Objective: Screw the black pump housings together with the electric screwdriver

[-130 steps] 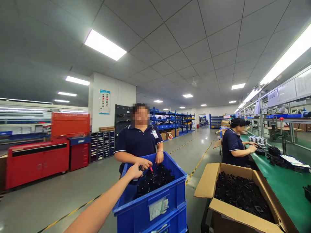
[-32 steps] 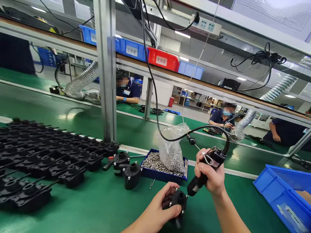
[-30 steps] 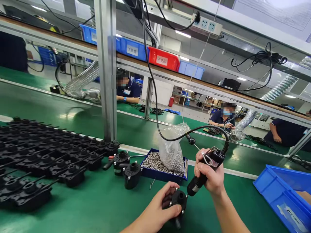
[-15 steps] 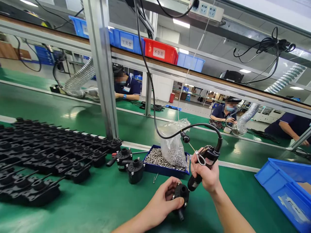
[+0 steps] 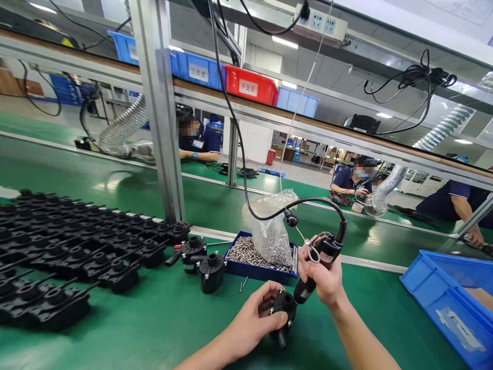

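Observation:
My left hand (image 5: pixel 265 313) is closed around a small black pump housing (image 5: pixel 285 304), thumb across its near side, with silvery screws at its rim. In my right hand (image 5: pixel 325 275) is a black electric screwdriver (image 5: pixel 328 252), tilted so its tip meets the right edge of the housing. A cable runs from the tool's top, and a cord loop hangs by my fingers. Behind my hands stands a blue tray of screws (image 5: pixel 241 264) with a clear plastic bag (image 5: pixel 269 234) of screws in it. Two loose screws (image 5: pixel 243 283) lie before the tray.
Two black pump housings (image 5: pixel 211 272) stand left of the tray. Rows of black parts (image 5: pixel 69 257) fill the bench's left side. A blue bin (image 5: pixel 435 303) stands at right. A metal post (image 5: pixel 156 113) rises from the bench; co-workers sit beyond.
The whole view has shifted slightly. Both hands keep their hold, and the screwdriver stays against the housing's edge.

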`<move>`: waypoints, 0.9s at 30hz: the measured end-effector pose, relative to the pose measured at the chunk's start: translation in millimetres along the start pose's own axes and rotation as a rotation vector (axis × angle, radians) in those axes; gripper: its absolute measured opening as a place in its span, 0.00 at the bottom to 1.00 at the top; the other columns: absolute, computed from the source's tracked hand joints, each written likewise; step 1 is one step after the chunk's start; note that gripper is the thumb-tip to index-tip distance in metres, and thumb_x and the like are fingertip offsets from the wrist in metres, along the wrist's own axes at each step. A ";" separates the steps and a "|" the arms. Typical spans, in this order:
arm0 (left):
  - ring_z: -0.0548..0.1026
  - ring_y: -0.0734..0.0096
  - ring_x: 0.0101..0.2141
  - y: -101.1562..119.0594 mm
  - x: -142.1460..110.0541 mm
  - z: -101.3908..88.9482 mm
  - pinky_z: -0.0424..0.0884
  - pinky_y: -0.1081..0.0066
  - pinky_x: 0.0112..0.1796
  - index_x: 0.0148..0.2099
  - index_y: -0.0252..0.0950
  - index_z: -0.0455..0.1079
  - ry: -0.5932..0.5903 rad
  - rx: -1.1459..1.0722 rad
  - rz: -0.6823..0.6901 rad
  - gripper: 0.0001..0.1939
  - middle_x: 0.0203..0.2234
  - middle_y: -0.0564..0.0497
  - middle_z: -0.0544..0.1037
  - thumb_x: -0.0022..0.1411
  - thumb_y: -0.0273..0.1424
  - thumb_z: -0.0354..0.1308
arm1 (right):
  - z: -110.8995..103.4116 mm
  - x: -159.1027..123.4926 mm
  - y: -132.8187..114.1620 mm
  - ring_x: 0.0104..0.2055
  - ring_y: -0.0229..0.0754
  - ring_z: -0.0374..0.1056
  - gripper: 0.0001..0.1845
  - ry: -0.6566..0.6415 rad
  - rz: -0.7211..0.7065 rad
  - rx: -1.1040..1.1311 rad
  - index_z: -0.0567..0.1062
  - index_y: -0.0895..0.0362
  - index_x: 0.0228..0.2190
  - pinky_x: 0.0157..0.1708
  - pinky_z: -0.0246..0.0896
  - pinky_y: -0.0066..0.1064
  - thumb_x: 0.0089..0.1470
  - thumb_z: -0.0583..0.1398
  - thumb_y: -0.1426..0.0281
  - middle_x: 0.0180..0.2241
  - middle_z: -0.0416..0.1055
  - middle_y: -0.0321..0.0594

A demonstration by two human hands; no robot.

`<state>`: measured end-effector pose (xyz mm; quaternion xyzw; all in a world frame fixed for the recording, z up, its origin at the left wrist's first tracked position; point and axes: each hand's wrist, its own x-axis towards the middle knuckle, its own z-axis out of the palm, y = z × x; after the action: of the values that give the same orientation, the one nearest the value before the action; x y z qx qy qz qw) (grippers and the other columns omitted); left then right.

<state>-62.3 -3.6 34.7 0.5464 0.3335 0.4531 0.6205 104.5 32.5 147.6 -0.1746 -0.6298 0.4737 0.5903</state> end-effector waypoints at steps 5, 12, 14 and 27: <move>0.69 0.63 0.44 -0.7 1.1 -0.3 0.67 0.65 0.48 0.48 0.36 0.69 -0.001 -0.001 0.002 0.27 0.41 0.50 0.72 0.54 0.43 0.76 | -1.7 -1.3 1.7 0.17 0.34 0.55 0.13 0.010 -0.001 -0.009 0.68 0.55 0.28 0.18 0.53 0.28 0.49 0.67 0.64 0.21 0.61 0.31; 0.71 0.60 0.45 -6.1 2.7 -3.5 0.67 0.64 0.49 0.48 0.38 0.71 -0.014 -0.030 0.021 0.30 0.42 0.50 0.74 0.52 0.48 0.78 | -10.7 -0.8 4.8 0.20 0.38 0.60 0.08 -0.018 -0.024 -0.091 0.71 0.56 0.30 0.21 0.59 0.30 0.53 0.66 0.68 0.22 0.65 0.33; 0.72 0.58 0.48 -11.8 1.7 -6.8 0.68 0.62 0.53 0.51 0.38 0.71 -0.052 -0.038 0.034 0.32 0.44 0.49 0.75 0.55 0.52 0.77 | -10.9 0.1 -2.6 0.21 0.38 0.63 0.06 0.012 -0.046 -0.117 0.73 0.57 0.31 0.22 0.61 0.30 0.53 0.66 0.70 0.24 0.68 0.34; 0.70 0.45 0.60 -17.5 -4.7 -3.5 0.68 0.52 0.61 0.67 0.42 0.63 -0.301 0.065 0.164 0.48 0.59 0.42 0.72 0.50 0.46 0.80 | 23.4 -16.1 -21.8 0.32 0.42 0.74 0.10 0.035 -0.093 0.101 0.78 0.55 0.37 0.25 0.72 0.29 0.57 0.72 0.66 0.40 0.70 0.42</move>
<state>-63.7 -6.5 16.5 0.6531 0.2055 0.4046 0.6063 94.6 0.2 159.2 -0.1234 -0.6020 0.4740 0.6306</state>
